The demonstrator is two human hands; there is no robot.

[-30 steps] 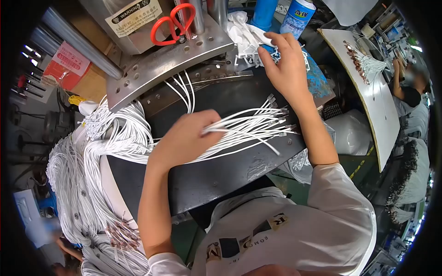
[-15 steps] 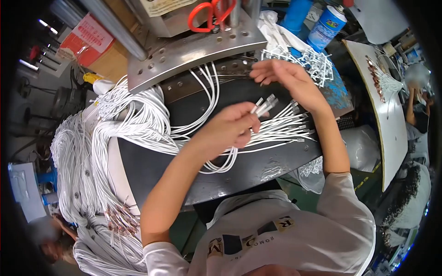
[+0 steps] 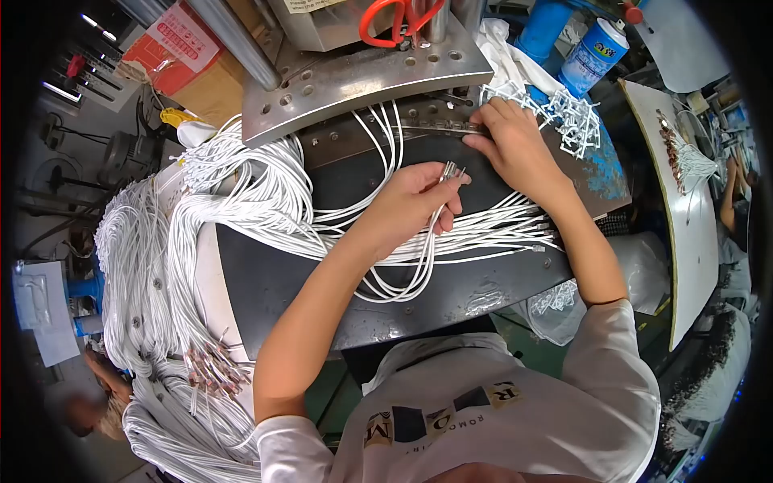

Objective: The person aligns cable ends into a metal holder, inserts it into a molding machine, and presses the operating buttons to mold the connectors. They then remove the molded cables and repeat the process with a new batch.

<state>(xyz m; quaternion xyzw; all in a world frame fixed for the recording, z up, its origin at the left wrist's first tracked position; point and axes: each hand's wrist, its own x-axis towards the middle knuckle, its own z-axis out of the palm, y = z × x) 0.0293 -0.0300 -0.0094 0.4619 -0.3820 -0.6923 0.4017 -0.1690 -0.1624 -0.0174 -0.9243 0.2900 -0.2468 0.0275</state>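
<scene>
The white shirt (image 3: 523,435) shows large M and R; the cut-off machine label (image 3: 312,5) reads "when the".

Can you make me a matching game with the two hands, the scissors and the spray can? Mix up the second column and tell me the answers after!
Things
1. Left hand
2. Scissors
3. Right hand
4. Spray can

Clues
A. Fingers at the metal strip
B. Blue, near the white cloth
C. Holds the ends of some white cables
D. Red handles, by the thick metal plate

Right pairs: 1-C, 2-D, 3-A, 4-B
</scene>
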